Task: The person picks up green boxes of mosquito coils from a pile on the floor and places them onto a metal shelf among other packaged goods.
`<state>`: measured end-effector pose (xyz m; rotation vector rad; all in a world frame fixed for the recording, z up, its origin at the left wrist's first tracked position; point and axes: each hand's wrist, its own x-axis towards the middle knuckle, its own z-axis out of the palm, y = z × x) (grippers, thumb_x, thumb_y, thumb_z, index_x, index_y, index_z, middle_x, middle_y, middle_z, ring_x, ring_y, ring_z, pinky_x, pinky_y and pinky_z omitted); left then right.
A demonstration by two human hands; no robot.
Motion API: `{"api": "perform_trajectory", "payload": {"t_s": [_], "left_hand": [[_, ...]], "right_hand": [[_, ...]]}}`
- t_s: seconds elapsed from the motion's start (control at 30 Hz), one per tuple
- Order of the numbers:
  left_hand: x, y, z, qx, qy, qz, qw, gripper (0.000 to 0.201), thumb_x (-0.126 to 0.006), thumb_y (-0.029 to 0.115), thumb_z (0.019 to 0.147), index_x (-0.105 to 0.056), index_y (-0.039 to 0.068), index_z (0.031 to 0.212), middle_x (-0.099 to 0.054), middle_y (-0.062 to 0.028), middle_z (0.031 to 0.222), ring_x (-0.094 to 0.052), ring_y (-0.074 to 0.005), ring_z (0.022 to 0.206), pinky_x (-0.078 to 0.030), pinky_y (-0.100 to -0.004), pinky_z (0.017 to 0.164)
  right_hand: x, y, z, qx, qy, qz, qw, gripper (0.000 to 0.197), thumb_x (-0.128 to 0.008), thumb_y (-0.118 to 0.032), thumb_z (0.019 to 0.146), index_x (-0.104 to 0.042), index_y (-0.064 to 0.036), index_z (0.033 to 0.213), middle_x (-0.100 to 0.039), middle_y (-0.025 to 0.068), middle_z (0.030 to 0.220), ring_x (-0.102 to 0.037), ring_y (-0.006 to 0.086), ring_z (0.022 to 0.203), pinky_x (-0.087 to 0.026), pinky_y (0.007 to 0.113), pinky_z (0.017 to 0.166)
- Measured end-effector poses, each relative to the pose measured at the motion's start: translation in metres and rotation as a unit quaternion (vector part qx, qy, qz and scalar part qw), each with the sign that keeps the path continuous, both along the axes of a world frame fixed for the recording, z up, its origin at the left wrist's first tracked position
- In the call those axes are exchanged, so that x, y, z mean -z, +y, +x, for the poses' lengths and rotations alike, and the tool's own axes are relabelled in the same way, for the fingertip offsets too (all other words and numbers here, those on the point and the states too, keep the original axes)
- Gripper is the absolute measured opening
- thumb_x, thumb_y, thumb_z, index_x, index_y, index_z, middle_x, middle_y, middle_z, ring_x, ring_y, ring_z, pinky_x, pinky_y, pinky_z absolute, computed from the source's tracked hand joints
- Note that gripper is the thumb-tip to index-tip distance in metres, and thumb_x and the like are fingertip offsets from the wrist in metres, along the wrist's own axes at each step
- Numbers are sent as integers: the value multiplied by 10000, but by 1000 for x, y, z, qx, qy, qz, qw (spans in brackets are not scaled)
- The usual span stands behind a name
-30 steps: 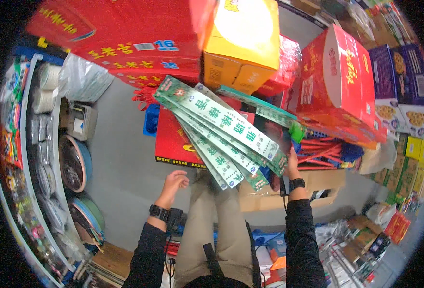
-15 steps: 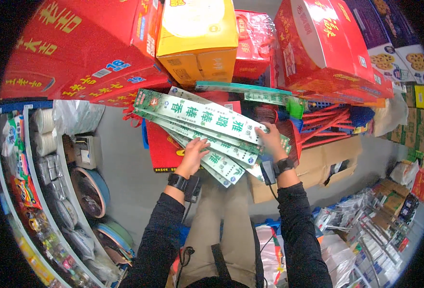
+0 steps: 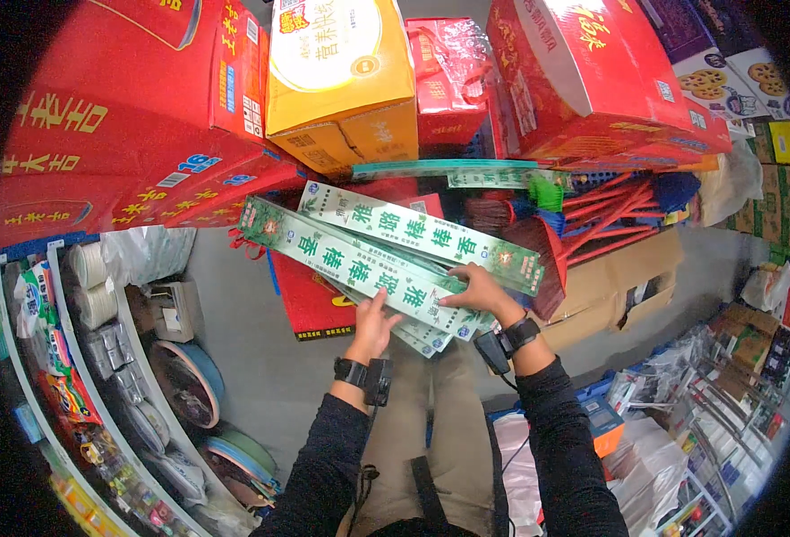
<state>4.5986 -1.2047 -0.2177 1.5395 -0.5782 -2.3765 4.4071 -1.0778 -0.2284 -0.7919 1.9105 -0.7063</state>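
Observation:
A fanned stack of long, flat green-and-white incense packs (image 3: 368,268) lies across the middle, over a red box (image 3: 301,309). My left hand (image 3: 374,327) grips the near edge of the stack, fingers on the upper face. Against the stack's right end, my right hand (image 3: 482,294) has its thumb and fingers closed on the packs. One pack (image 3: 426,234) rests on top at the far side, slanting down to the right, apart from my fingertips. Behind it, more green-edged packs (image 3: 493,177) lie near the cartons. The undersides of the held packs are hidden.
Red cartons (image 3: 135,107), a yellow carton (image 3: 345,125) and another red carton (image 3: 592,80) stand along the back. Red-handled brooms (image 3: 614,224) lie at the right above flat cardboard (image 3: 583,286). Shelves with goods (image 3: 113,345) and round basins (image 3: 189,385) line the left.
The top pack has turned end for end and now lies at the far side of the stack. My right hand has moved down and left onto the packs below. The view has shifted slightly.

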Motion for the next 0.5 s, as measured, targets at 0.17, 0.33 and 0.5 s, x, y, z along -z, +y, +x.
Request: {"api": "perform_trajectory", "payload": {"t_s": [0.17,0.33,0.5], "left_hand": [[-3,0,9,4,11,16,1000,354,-522,253,835,-425,33,1094,-475,-73,1076,-442,-225,1009,-375,-454,804],[-4,2,28,-72,205,85,972,415,-529,223,825,-387,55,1178,-445,-56,1176,-396,-232,1098,-280,-451,940],[-7,5,80,-173,175,72,967,572,-668,164,705,-394,62,1196,-441,-57,1201,-396,-253,1116,-286,-442,967]], "right_hand": [[-22,-1,24,0,-27,-46,999,605,-777,-276,523,-548,10,1005,-515,165,962,-511,285,919,-409,326,792],[-64,8,51,-33,2,-73,997,542,-720,-258,585,-547,6,1026,-564,188,993,-546,297,912,-429,331,801],[-82,5,90,-35,-121,-63,990,532,-708,-249,628,-529,8,1058,-550,181,1038,-544,263,942,-424,310,815]]}}
